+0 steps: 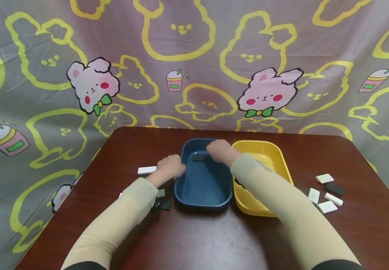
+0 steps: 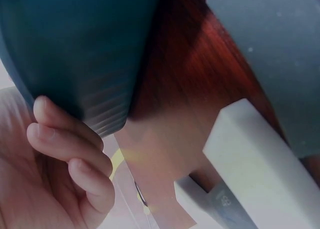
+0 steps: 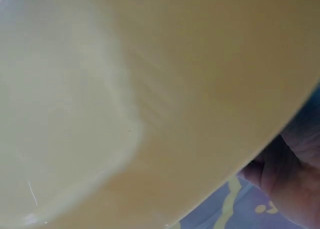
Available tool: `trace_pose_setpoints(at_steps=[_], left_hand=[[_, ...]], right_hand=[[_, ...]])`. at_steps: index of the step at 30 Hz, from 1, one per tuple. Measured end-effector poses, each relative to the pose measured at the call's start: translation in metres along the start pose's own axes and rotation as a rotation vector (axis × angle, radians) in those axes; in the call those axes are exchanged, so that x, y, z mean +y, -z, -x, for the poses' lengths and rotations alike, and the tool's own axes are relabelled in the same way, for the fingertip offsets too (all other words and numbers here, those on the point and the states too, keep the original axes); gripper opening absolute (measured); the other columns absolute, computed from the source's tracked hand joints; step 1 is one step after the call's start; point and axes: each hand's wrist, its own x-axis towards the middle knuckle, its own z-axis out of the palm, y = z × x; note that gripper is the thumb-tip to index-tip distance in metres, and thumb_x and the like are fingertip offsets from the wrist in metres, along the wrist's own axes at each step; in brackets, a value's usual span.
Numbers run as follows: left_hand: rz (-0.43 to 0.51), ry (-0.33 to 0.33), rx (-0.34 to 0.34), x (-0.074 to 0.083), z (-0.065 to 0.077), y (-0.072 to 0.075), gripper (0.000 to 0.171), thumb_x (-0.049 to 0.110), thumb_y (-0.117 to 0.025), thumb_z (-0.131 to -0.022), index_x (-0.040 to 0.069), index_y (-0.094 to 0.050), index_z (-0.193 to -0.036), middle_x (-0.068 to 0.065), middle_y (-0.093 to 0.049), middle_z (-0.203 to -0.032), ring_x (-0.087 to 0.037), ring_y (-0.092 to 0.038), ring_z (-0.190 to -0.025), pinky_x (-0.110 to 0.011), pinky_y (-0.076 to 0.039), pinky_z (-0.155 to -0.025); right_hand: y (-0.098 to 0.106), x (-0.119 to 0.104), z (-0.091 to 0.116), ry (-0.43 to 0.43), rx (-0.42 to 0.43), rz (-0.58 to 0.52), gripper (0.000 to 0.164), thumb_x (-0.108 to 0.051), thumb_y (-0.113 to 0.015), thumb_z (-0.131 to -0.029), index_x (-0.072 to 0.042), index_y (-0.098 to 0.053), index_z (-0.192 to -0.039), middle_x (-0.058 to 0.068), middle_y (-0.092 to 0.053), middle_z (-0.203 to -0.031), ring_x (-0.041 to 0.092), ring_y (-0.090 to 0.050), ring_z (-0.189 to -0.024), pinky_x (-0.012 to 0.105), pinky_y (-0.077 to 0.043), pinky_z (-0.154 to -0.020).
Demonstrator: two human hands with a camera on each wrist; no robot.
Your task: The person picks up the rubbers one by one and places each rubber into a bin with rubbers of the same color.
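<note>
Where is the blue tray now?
In the head view, the blue tray is immediately left of the yellow tray, with the left hand at its left side.

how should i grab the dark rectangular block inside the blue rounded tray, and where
Probably pinch the dark rectangular block by its two short ends, from above: it lies lengthwise near the far wall of the blue rounded tray, whose raised sides would hinder a level approach.

Cannot fully see the right hand [image 3: 295,189], cropped in its wrist view, nor the yellow tray [image 1: 256,210] beneath the right sleeve [image 1: 292,206].
</note>
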Motion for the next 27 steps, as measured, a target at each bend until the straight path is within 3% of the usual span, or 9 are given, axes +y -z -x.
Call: trace_pose_setpoints(at_steps=[27], left_hand=[[-0.002, 0.007, 0.003, 0.0003, 0.0007, 0.0005, 0.031, 0.023, -0.053, -0.094, 0.007, -0.061, -0.069, -0.008, -0.058, -0.06, -0.021, -0.06, -0.056, -0.03, -0.041, -0.049]], right_hand=[[-0.005, 0.0004, -0.0036, -0.016, -0.011, -0.034, 0.009, -0.009, -0.064, -0.092, -0.005, -0.069, -0.098, 0.004, -0.055, -0.072, 0.022, -0.053, -0.069, 0.033, -0.051, -0.074]])
